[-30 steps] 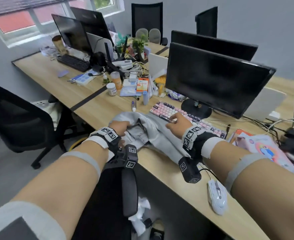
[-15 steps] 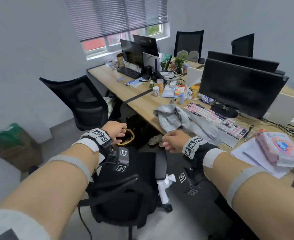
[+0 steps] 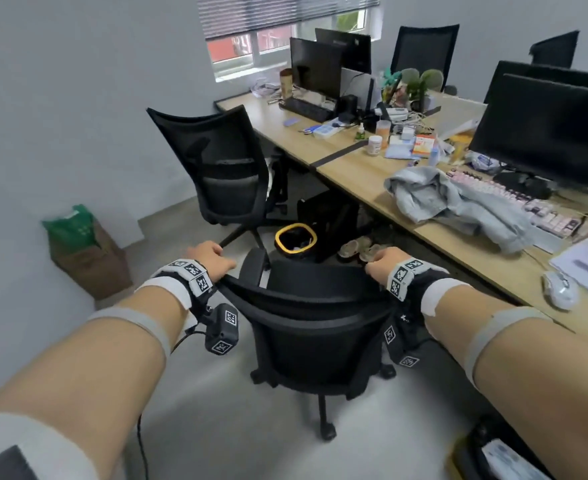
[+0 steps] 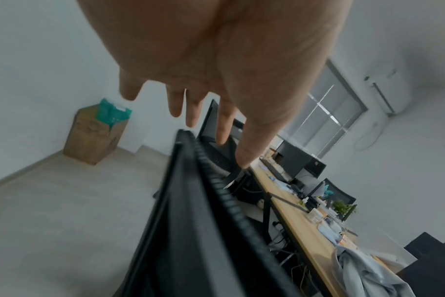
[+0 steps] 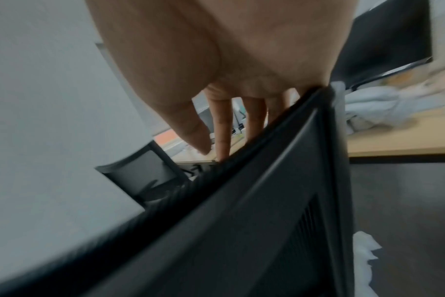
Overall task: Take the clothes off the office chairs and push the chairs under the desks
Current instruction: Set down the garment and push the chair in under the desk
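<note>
Black mesh and plastic made up the near chair (image 3: 315, 306), which stood on the floor just short of the tabletop (image 3: 361, 168), its backrest turned to the person and its seat facing the desk. The left hand (image 3: 211, 259) rested on the top rail at the backrest's left corner; the left wrist view showed its fingers (image 4: 225, 124) long and nearly straight, reaching past the rail, so the grip was spread and laid over the edge, not clenched. The right hand (image 3: 380, 265) sat on the rail at the backrest's right corner. In the right wrist view its fingers (image 5: 222, 128) hung down over the front of the rail with the thumb alongside; that grip was loose and extended too, though how far the tips curled behind the rail could not be told.

Beyond the near chair, under the tabletop edge, stood a yellow-rimmed bin (image 3: 296, 239) and a pair of shoes (image 3: 358, 249). Further on, the grey garment (image 3: 455, 204) lay crumpled on the tabletop, touching the pink keyboard (image 3: 514, 202) in front of a dark monitor (image 3: 545, 133). To the left of the garment a second black chair (image 3: 226, 168) stood pulled out from the tabletop. Against the wall left of that chair sat a cardboard box (image 3: 89, 261) with green material in it.
</note>
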A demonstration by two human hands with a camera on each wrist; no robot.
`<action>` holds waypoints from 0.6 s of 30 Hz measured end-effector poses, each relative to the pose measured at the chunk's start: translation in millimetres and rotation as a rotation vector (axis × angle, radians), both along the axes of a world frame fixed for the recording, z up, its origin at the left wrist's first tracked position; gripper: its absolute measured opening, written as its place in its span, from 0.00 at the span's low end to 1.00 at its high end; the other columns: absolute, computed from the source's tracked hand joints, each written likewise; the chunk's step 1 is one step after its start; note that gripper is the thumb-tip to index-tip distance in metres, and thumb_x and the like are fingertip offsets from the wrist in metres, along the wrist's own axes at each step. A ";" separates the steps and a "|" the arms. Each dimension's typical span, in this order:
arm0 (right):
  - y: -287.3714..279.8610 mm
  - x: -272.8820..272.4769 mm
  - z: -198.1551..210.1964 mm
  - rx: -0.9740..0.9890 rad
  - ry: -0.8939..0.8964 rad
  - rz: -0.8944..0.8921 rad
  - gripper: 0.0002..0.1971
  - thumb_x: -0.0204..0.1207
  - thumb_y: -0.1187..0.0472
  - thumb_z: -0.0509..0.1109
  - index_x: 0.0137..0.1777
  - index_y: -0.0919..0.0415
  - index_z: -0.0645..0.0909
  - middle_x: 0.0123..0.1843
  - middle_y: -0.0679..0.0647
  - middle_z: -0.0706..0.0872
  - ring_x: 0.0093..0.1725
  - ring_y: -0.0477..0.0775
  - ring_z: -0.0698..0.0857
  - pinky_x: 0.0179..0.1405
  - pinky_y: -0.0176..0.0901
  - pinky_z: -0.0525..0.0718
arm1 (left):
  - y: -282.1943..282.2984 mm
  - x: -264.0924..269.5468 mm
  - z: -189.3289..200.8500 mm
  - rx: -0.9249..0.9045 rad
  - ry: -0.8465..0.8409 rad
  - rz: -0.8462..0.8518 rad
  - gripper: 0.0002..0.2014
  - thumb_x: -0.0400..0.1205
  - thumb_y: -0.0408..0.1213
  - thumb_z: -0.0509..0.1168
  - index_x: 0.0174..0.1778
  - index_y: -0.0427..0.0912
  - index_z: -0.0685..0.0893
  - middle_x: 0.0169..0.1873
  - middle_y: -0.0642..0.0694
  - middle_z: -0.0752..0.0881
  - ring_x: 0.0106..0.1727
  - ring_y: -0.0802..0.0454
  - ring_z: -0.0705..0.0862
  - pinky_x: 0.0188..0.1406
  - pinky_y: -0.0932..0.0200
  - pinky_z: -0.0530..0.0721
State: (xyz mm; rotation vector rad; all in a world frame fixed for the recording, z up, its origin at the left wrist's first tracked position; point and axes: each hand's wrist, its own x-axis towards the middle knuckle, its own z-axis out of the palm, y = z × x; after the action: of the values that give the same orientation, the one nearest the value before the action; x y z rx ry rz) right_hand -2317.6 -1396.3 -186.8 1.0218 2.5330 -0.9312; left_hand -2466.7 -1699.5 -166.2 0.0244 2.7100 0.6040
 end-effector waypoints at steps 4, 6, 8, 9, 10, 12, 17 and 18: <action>-25.0 6.8 -19.0 0.250 -0.206 -0.165 0.19 0.68 0.45 0.62 0.51 0.59 0.81 0.68 0.61 0.80 0.72 0.68 0.73 0.70 0.64 0.73 | -29.4 -5.4 -32.4 0.272 -0.195 0.138 0.20 0.82 0.49 0.71 0.61 0.38 0.79 0.56 0.36 0.85 0.50 0.39 0.87 0.49 0.49 0.87; -36.8 17.0 -22.9 0.288 -0.252 -0.256 0.17 0.76 0.46 0.61 0.55 0.57 0.79 0.74 0.62 0.72 0.75 0.69 0.67 0.73 0.63 0.70 | -30.2 -5.8 -44.4 0.519 -0.385 0.250 0.17 0.84 0.49 0.68 0.58 0.39 0.78 0.51 0.40 0.88 0.47 0.44 0.90 0.45 0.41 0.93; -37.5 24.6 -28.4 0.293 -0.223 -0.350 0.16 0.79 0.51 0.62 0.62 0.56 0.80 0.76 0.61 0.66 0.73 0.71 0.67 0.71 0.62 0.70 | -25.2 -13.1 -55.8 0.635 -0.424 0.286 0.23 0.82 0.46 0.71 0.66 0.38 0.71 0.52 0.37 0.87 0.49 0.40 0.91 0.42 0.32 0.93; -37.5 26.8 -33.9 0.290 -0.188 -0.391 0.16 0.80 0.53 0.61 0.64 0.55 0.80 0.77 0.60 0.64 0.72 0.71 0.68 0.69 0.61 0.72 | -22.6 -19.9 -62.7 0.664 -0.415 0.291 0.27 0.79 0.44 0.74 0.67 0.42 0.67 0.55 0.34 0.85 0.52 0.37 0.91 0.43 0.28 0.91; -37.9 27.8 -39.0 0.293 -0.153 -0.425 0.16 0.80 0.54 0.60 0.64 0.55 0.80 0.77 0.59 0.63 0.72 0.71 0.68 0.65 0.62 0.73 | -18.9 -28.0 -69.0 0.684 -0.402 0.288 0.32 0.74 0.43 0.76 0.66 0.46 0.63 0.58 0.32 0.83 0.54 0.33 0.90 0.44 0.24 0.90; -41.5 29.2 -44.6 0.292 -0.111 -0.464 0.15 0.80 0.55 0.59 0.63 0.56 0.79 0.76 0.58 0.63 0.71 0.72 0.68 0.57 0.62 0.74 | -12.9 -58.0 -100.0 0.681 -0.404 0.283 0.36 0.66 0.41 0.73 0.67 0.48 0.61 0.63 0.29 0.83 0.56 0.29 0.89 0.43 0.22 0.89; -43.9 43.9 -48.1 0.269 -0.090 -0.569 0.14 0.80 0.53 0.59 0.62 0.55 0.76 0.74 0.59 0.65 0.72 0.72 0.67 0.50 0.60 0.70 | 0.9 -56.9 -82.3 0.690 -0.397 0.230 0.27 0.73 0.34 0.69 0.65 0.43 0.63 0.57 0.27 0.80 0.52 0.26 0.89 0.39 0.16 0.86; -43.5 46.4 -48.9 0.270 -0.082 -0.594 0.14 0.79 0.53 0.59 0.62 0.55 0.75 0.73 0.59 0.65 0.72 0.72 0.67 0.50 0.60 0.70 | 4.4 -58.2 -78.9 0.690 -0.415 0.217 0.29 0.72 0.34 0.70 0.66 0.43 0.64 0.57 0.28 0.81 0.52 0.26 0.89 0.38 0.17 0.86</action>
State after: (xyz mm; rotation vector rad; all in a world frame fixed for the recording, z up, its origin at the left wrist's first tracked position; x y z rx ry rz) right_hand -2271.2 -1439.8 -235.6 1.9159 2.3597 -0.6548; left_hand -2524.9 -1695.1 -245.1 -0.1971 2.0107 1.4048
